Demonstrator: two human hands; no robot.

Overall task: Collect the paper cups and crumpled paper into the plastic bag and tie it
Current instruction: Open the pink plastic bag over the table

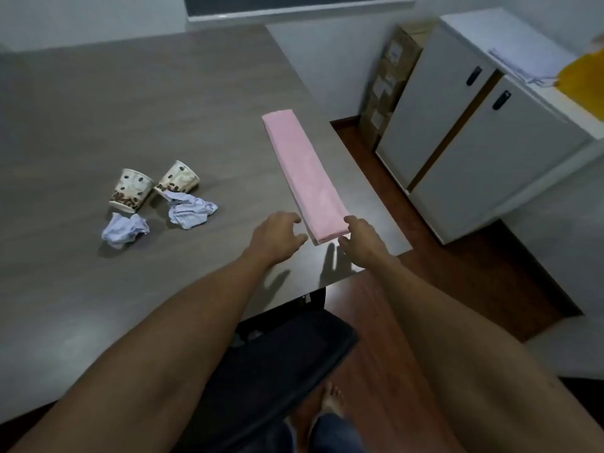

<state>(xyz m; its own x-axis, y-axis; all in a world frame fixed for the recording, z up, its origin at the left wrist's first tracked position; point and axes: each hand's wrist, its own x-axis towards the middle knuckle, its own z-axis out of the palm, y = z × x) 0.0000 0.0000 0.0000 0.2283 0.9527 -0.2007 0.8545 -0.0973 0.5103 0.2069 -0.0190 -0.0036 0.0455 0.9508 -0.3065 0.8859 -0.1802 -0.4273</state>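
A folded pink plastic bag (305, 176) lies as a long flat strip on the grey worktop (163, 103), running along the worktop's right edge with its near end close to the near right corner. Both hands reach toward that near end. The left hand (276, 237) hovers just beside the strip's near left corner, its fingers (295, 220) loosely spread and slightly bent, holding nothing. The right hand (359, 238) sits at the strip's near right corner; its fingers curl down onto the bag's end, and the fingertips touch the pink edge, but whether they pinch it or only rest on it I cannot tell.

Well apart from the bag, toward the middle-left of the worktop, two paper cups with a coffee-bean print lie tipped on their sides. The left cup (130, 189) and the right cup (178, 178) are just beside each other, mouths facing away from the near edge. A crumpled paper ball (189, 209) lies touching the right cup on its near side, and a second crumpled paper ball (124, 230) lies just nearer than the left cup.

Below the worktop's near edge stands a dark chair (277, 351) on a wooden floor (376, 371). A white cabinet (474, 152) stands beyond the right edge, with cardboard boxes (389, 86) beside it
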